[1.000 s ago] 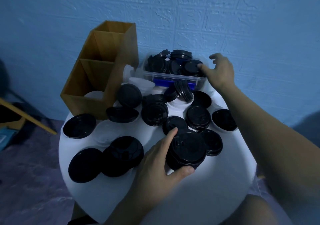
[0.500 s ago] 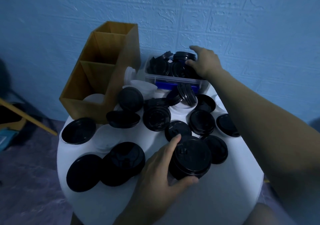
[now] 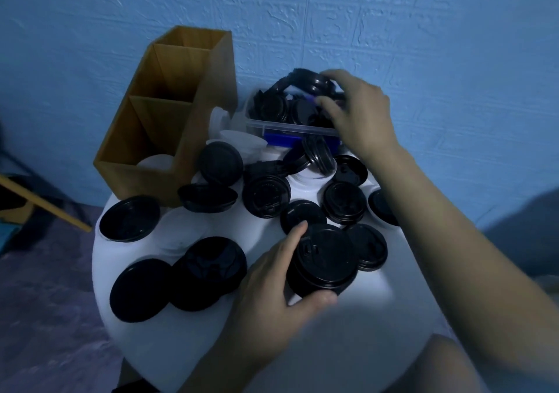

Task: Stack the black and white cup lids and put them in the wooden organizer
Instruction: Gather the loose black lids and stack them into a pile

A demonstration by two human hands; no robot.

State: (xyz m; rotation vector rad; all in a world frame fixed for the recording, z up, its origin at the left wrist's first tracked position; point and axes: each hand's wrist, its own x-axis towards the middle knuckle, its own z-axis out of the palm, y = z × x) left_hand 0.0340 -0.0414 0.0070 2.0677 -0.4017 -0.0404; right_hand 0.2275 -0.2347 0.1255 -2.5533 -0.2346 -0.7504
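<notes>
On the round white surface (image 3: 302, 350), right in front of us, we've got a short stack of black lids (image 3: 325, 259) sitting top side up. Our left hand (image 3: 272, 274) is wrapped round it, thumb hooked on the near edge and index finger lying along the far left side.

Further back, up against the blue wall (image 3: 423, 29), there's a clear plastic bin (image 3: 290, 127) heaped with more black lids. Our right hand (image 3: 360, 114) is over it, fingers on top and thumb underneath, pinching a raised black lid (image 3: 308, 82) by its rim. That bit is pretty motion-blurred, so we honestly can't say if it's one lid or a couple nested together.

The wooden organizer (image 3: 169, 114) stands at the back left of the surface, just beside the bin, with three compartments stepping up toward the wall. The lowest, front compartment has white lids (image 3: 155, 161) in it. The two behind it are dark inside and we can't tell what's in there. A few more loose white lids (image 3: 242, 138) lie between the organizer and the bin.

The rest is loose black lids all over the surface:
- one at the left edge (image 3: 130, 218), near the organizer's front corner
- two overlapping ones (image 3: 211, 268) at the near left, just beside our left hand
- a cluster in the middle (image 3: 266, 196), between the stack and the bin
- a few tipped on edge (image 3: 317, 156), leaning right in front of the bin
</notes>
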